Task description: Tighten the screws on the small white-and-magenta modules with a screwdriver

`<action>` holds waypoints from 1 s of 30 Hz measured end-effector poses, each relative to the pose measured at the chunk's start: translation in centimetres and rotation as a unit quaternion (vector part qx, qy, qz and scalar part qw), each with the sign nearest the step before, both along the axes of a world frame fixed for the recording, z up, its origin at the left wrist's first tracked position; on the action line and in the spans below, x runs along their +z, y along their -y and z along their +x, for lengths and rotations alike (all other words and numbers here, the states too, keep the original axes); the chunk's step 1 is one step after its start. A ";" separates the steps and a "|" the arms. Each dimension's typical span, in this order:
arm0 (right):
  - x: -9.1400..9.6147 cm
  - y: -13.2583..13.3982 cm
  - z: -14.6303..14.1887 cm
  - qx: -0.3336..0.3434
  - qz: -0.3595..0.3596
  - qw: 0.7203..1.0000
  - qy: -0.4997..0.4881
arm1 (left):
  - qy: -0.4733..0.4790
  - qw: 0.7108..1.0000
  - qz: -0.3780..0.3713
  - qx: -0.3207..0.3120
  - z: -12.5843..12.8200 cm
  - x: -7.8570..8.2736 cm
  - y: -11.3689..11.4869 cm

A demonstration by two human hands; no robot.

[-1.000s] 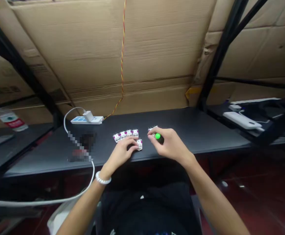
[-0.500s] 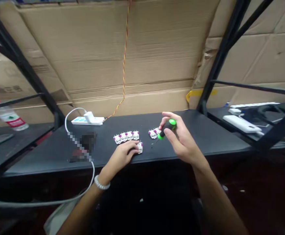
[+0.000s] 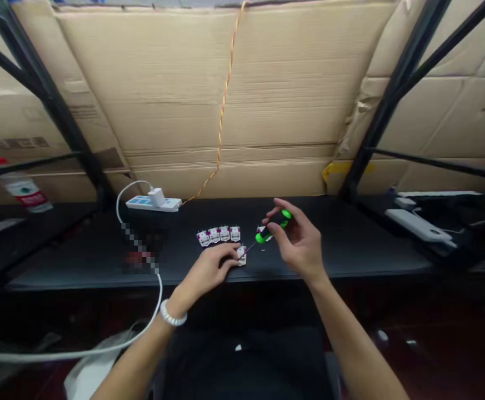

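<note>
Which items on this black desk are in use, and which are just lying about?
In use: green-and-black screwdriver in right hand; white pin-legged circuit module under left hand; row of matching modules.
Lying about: white power strip; white power bank; twisted red-yellow wire.

This looks like a makeshift electronics workshop or storeroom. Flattened cardboard sheets line the wall behind black metal shelving uprights. A black workbench holds a row of 4 small white circuit modules and a power strip. A twisted red-and-yellow wire hangs down the cardboard.
</note>
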State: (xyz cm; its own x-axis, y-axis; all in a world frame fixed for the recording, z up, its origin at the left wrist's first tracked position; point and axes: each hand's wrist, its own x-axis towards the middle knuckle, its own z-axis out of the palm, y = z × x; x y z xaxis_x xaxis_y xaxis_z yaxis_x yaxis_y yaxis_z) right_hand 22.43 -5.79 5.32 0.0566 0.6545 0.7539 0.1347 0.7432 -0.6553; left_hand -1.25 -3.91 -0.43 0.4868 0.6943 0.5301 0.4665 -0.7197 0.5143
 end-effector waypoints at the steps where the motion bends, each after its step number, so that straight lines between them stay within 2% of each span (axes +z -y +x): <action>1: -0.1 -0.1 -0.1 -0.001 0.001 1.000 0.003 | 0.000 1.000 -0.002 0.001 0.0 0.0 0.0; 14: 0.9 -0.7 -0.7 -0.011 0.010 0.997 0.072 | 0.011 1.000 -0.004 0.005 0.5 -0.3 0.3; 20: 3.0 -0.7 -1.7 -0.056 0.101 0.976 0.187 | 0.012 1.000 0.001 0.020 0.9 -0.3 0.4; 22: 3.7 -0.5 -2.1 -0.034 0.110 0.970 0.216 | 0.011 1.000 -0.002 0.020 1.0 -0.1 0.5; 27: 4.8 -0.9 -2.9 0.091 0.072 0.969 0.219 | 0.015 1.000 -0.013 0.008 1.0 0.0 0.5; 30: 5.0 -1.7 -3.4 0.049 0.078 0.974 0.207 | 0.020 1.000 -0.018 0.005 1.0 -0.2 0.4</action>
